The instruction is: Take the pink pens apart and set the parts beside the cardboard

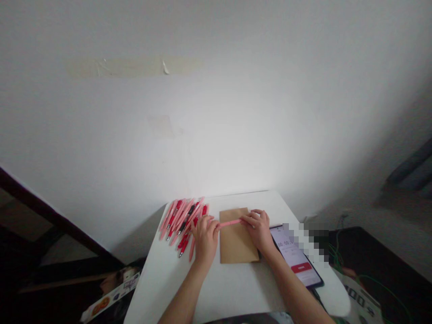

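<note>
A pink pen (230,223) stretches level between my two hands, above a brown kraft-paper notebook (239,247). My left hand (206,236) pinches its left end, close to the pile. The fingers of my right hand (259,228) are closed on the other end, over the notebook's right edge. Just left of my left hand lies a loose pile of pens (180,220), mostly pink, with several red ones and some black among them. Part of that pile is hidden behind my left hand.
A phone (297,258) with a lit timer screen lies on the white table (232,288), right of my right forearm. The table's far edge meets a pale wall (222,112). Green cables (337,254) hang beyond the right edge; a printed box (111,297) stands below left.
</note>
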Motion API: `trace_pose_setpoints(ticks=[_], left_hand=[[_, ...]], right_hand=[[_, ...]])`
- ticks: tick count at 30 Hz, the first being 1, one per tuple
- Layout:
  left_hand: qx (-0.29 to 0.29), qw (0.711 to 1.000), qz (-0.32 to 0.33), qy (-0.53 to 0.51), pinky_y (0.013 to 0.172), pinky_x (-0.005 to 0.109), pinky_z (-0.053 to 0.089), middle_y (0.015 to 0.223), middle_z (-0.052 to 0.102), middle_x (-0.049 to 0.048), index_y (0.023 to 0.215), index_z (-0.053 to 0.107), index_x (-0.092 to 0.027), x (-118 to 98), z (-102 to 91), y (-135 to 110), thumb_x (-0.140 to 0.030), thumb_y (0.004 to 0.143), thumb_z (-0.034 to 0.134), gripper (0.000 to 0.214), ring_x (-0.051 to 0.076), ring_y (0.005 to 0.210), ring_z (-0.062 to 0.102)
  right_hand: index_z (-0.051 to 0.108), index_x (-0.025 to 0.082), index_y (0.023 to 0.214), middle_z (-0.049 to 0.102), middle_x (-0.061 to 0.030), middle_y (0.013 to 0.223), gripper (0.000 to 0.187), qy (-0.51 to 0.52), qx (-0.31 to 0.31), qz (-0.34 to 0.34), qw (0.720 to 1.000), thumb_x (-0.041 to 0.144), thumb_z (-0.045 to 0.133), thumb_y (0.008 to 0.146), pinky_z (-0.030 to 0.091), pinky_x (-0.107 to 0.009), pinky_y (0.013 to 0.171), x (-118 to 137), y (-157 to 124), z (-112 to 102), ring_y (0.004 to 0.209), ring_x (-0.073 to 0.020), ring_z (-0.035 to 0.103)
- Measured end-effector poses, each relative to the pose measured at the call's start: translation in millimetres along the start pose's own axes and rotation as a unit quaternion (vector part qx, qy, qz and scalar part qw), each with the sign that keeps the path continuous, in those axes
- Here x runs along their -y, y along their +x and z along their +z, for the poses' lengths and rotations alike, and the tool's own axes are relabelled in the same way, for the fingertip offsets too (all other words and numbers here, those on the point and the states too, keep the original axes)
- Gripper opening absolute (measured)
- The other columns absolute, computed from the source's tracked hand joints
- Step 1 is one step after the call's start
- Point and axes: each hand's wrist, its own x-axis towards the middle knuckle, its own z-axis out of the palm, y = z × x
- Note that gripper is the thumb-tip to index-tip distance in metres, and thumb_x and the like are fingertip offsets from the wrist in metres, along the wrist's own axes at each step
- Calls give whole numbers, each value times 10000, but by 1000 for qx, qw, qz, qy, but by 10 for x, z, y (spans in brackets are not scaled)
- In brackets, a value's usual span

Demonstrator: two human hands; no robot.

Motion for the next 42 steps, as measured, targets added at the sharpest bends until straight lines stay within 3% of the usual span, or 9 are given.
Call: trace_pose_setpoints(ticks=[8,14,19,27,34,38,42], left_hand=[[12,1000,-2,20,1081,581,298,1101,648,65,850,669,-227,7,5,-3,-243,925,511,176,254,1131,569],[7,1000,12,6,1084,579,298,1143,639,83,1093,637,-244,9,-13,4,-286,869,618,228,265,1145,562],[6,1000,11,-1,1104,579,263,1095,644,67,924,665,-238,9,-5,2,-239,883,587,88,248,1123,572],[19,1000,1,12,1089,597,264,1114,639,70,877,673,-238,9,1,-2,-259,926,514,168,256,1136,566],[18,1000,10,9,1088,603,275,1143,635,90,1073,635,-244,24,13,-10,-289,874,602,207,275,1145,566],[16,1000,7,3,1092,602,275,1113,644,81,928,646,-232,11,12,-7,-255,876,590,79,270,1145,569],[19,1000,1,9,1090,624,269,1105,645,76,864,653,-223,1,15,-11,-270,908,540,131,263,1132,573]], right_hand=[[744,357,975,711,-2,934,157,0,-6,-10,1000,307,621,891,334,-445,980,-10,3,8,1053,-246,521],[744,355,970,712,5,931,157,-1,-7,-4,1000,283,635,882,328,-450,989,-11,6,-2,1055,-249,517],[742,359,982,712,0,933,172,-3,-1,-8,1000,277,622,890,334,-452,988,-18,6,1,1052,-251,518],[742,356,972,712,6,936,160,7,-3,-1,1000,280,630,888,329,-465,998,-12,4,0,1058,-254,512],[743,363,971,711,-1,947,160,2,-10,-4,1000,300,617,895,340,-462,986,-13,5,0,1060,-255,518],[743,371,973,712,-1,952,171,-4,-5,-6,1000,297,608,899,342,-454,982,-4,10,-11,1062,-252,518],[743,369,974,713,1,950,171,-12,-4,-6,1000,298,607,898,336,-444,987,5,14,-28,1063,-246,514]])
